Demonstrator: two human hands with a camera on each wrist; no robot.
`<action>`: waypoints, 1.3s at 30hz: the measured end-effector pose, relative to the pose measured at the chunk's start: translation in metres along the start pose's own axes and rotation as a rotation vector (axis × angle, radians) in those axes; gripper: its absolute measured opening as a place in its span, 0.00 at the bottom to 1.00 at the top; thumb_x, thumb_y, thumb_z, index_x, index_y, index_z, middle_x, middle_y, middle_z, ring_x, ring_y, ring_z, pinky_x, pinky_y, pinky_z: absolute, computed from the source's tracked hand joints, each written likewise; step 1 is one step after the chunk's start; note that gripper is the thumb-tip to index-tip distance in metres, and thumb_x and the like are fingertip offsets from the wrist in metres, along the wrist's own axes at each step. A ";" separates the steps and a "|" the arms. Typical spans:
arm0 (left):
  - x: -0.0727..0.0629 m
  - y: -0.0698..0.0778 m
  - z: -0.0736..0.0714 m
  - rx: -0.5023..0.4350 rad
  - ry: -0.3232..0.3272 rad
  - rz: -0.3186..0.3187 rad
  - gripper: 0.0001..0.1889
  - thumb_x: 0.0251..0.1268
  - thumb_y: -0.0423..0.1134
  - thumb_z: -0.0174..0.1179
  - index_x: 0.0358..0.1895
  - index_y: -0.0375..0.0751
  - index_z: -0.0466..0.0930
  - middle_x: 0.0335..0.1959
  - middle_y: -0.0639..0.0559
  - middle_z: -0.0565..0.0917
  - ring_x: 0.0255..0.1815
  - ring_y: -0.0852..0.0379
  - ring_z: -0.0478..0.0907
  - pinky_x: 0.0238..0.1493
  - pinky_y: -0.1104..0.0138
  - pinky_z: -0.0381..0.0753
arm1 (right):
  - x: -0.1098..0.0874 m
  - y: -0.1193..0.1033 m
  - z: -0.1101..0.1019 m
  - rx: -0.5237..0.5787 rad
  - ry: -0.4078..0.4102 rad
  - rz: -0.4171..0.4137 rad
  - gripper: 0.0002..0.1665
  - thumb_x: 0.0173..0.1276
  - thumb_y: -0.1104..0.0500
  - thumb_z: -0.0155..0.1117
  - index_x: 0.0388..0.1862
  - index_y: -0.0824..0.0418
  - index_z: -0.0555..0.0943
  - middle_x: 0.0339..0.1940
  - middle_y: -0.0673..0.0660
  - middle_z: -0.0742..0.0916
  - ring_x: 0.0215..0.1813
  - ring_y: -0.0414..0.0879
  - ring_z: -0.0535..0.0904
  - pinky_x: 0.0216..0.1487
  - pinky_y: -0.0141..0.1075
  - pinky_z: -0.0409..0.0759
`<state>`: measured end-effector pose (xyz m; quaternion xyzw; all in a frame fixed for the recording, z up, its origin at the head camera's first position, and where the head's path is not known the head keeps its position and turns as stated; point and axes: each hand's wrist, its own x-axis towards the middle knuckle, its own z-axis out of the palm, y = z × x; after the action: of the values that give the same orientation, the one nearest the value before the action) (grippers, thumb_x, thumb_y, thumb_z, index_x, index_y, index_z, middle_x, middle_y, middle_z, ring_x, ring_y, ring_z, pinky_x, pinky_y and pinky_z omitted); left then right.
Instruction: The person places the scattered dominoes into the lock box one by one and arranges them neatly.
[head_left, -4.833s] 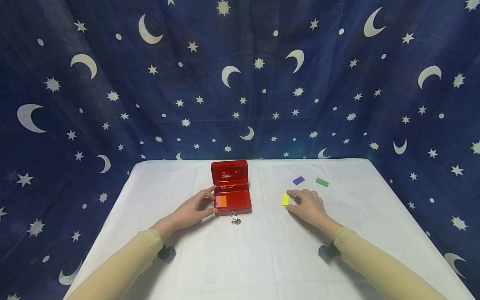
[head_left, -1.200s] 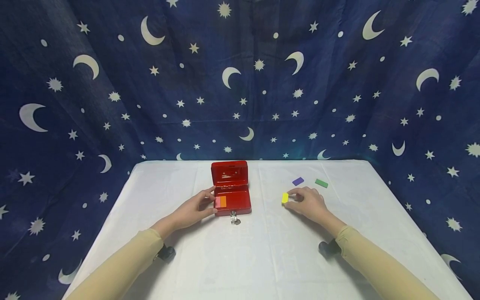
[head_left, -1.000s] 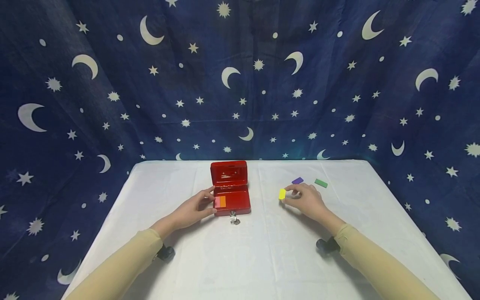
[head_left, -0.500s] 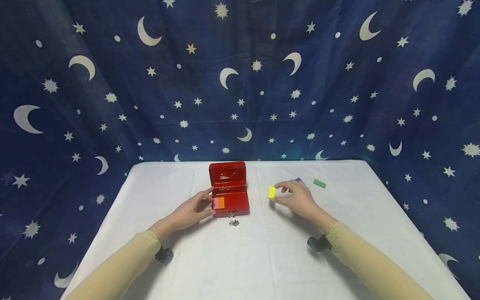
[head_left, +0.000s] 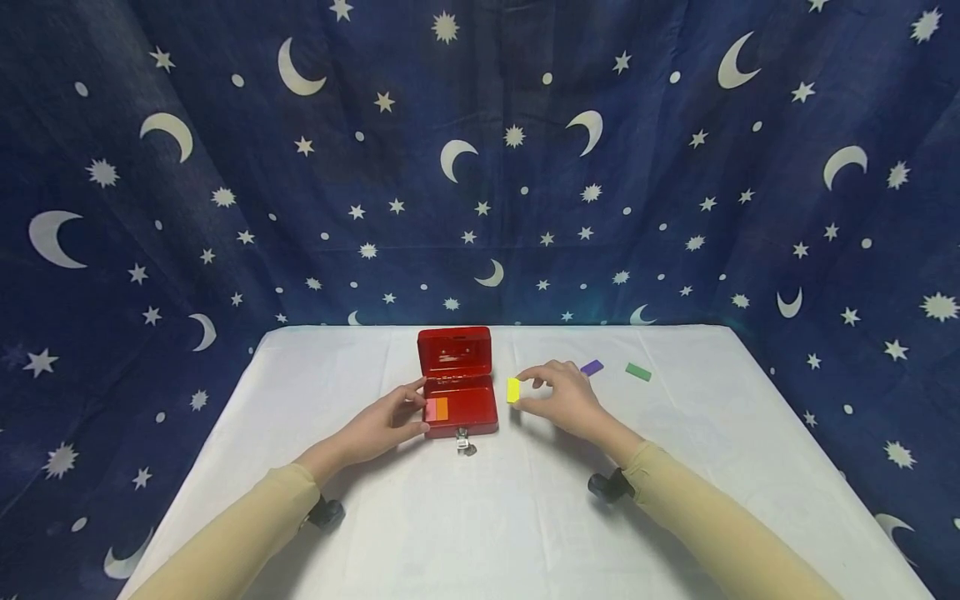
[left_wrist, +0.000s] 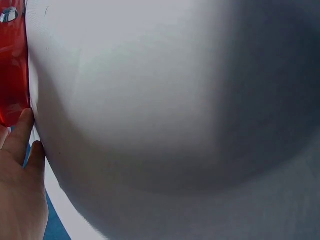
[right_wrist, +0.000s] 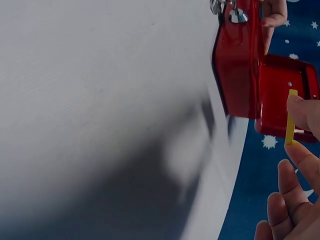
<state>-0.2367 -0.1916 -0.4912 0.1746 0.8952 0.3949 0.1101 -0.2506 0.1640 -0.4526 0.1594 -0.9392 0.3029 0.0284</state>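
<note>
The right hand (head_left: pixel 564 399) pinches a yellow block (head_left: pixel 513 390) just right of the open red cash box (head_left: pixel 474 402). The left hand (head_left: pixel 377 426), fingers spread, touches its left side. Inside lie a pink block (head_left: pixel 431 409) and an orange block (head_left: pixel 442 408); farther right, a purple block (head_left: pixel 592 367) and a green block (head_left: pixel 638 372).

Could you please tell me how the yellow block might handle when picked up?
The yellow block seems stiff, its edges straight where the right hand pinches it; probably light, as that pinch supports it; unlikely to roll, being flat-sided.
</note>
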 end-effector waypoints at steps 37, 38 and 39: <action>0.001 0.000 -0.002 0.010 -0.002 -0.011 0.23 0.64 0.58 0.69 0.57 0.58 0.73 0.81 0.65 0.58 0.78 0.50 0.63 0.74 0.38 0.58 | 0.034 -0.046 0.043 -0.033 -0.118 -0.029 0.27 0.56 0.41 0.80 0.55 0.44 0.87 0.39 0.42 0.81 0.49 0.44 0.70 0.51 0.42 0.70; 0.001 0.000 -0.001 0.011 -0.002 -0.011 0.23 0.64 0.58 0.69 0.57 0.58 0.73 0.81 0.64 0.58 0.78 0.50 0.63 0.74 0.37 0.58 | 0.034 -0.048 0.044 -0.032 -0.121 -0.023 0.28 0.56 0.41 0.80 0.55 0.45 0.87 0.39 0.42 0.81 0.49 0.44 0.70 0.51 0.42 0.71; 0.001 0.000 -0.001 0.012 -0.002 -0.013 0.23 0.64 0.57 0.69 0.57 0.58 0.73 0.81 0.64 0.58 0.78 0.50 0.63 0.74 0.37 0.59 | 0.034 -0.049 0.045 -0.030 -0.124 -0.017 0.28 0.56 0.41 0.80 0.56 0.45 0.87 0.40 0.42 0.82 0.50 0.44 0.70 0.51 0.42 0.71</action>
<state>-0.2377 -0.1921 -0.4905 0.1696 0.8986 0.3888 0.1124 -0.2654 0.0908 -0.4572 0.1853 -0.9423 0.2778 -0.0249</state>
